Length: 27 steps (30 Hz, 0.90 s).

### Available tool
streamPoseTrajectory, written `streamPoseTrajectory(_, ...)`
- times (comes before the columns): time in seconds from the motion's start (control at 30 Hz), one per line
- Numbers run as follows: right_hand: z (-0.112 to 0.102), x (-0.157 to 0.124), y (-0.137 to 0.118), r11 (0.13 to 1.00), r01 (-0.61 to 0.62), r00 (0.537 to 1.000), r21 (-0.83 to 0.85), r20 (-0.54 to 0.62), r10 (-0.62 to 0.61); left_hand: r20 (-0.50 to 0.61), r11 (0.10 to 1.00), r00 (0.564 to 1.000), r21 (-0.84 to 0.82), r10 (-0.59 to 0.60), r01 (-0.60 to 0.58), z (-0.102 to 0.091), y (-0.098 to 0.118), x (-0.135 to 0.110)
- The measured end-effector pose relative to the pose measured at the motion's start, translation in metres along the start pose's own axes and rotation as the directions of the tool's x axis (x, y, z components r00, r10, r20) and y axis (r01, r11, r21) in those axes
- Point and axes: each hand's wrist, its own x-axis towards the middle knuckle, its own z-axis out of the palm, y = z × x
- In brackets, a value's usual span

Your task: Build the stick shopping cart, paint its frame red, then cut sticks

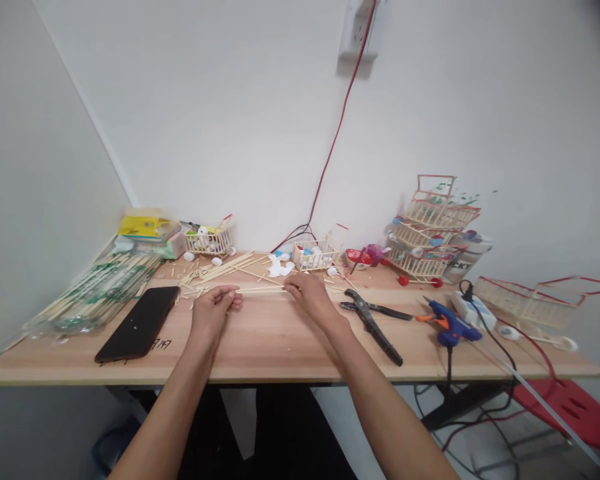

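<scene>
Between my hands, thin wooden sticks (261,290) stretch level, just above or on the tabletop. Their left ends meet the fingers of my left hand (215,308), which is closed around them. My right hand (307,293) pinches the other ends, its fingertips partly hidden by the hand itself. Just beyond my hands lies a loose heap of wooden sticks (225,267) with short cut pieces about it. A pair of black-handled pliers (373,323) rests open to the right of my right hand. A black phone (139,323) lies left of my left hand.
Small stick-built carts stand at the back, one on the left (209,240) and one in the middle (316,255). Stacked carts (423,243) rise at right. A blue glue gun (450,325) sits near a power strip (474,311). Bagged sticks (100,287) lie at left.
</scene>
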Motion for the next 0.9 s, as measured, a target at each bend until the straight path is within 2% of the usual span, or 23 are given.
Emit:
streamPoseTrajectory(0.13,-0.009,-0.007,0.011,1.0,-0.008,0.999,-0.015,-0.035,0.007,0.048,1.0,0.999,0.027,-0.017,0.016,0.0,-0.001,0.0)
streamPoseTrajectory(0.23,-0.024,-0.009,0.025,0.999,-0.019,0.998,-0.044,-0.063,0.016,0.071,0.998,0.997,0.064,-0.031,0.027,-0.001,-0.003,0.001)
streamPoseTrajectory(0.43,-0.083,-0.01,0.079,0.983,-0.065,0.993,-0.172,-0.112,0.046,0.089,0.985,0.995,0.168,-0.052,0.037,-0.001,-0.004,0.003)
streamPoseTrajectory(0.53,-0.105,-0.011,0.108,0.965,-0.078,0.99,-0.251,-0.13,0.047,0.101,0.979,0.992,0.198,-0.07,0.049,0.001,-0.003,0.002)
streamPoseTrajectory(0.73,-0.109,0.0,0.141,0.937,-0.014,0.994,-0.348,-0.105,-0.024,0.11,0.962,0.99,0.268,-0.084,0.052,0.003,0.002,0.001)
streamPoseTrajectory(0.9,-0.106,0.014,0.151,0.922,0.016,0.995,-0.387,-0.081,-0.052,0.141,0.889,0.99,0.455,-0.023,-0.044,0.002,0.005,-0.002)
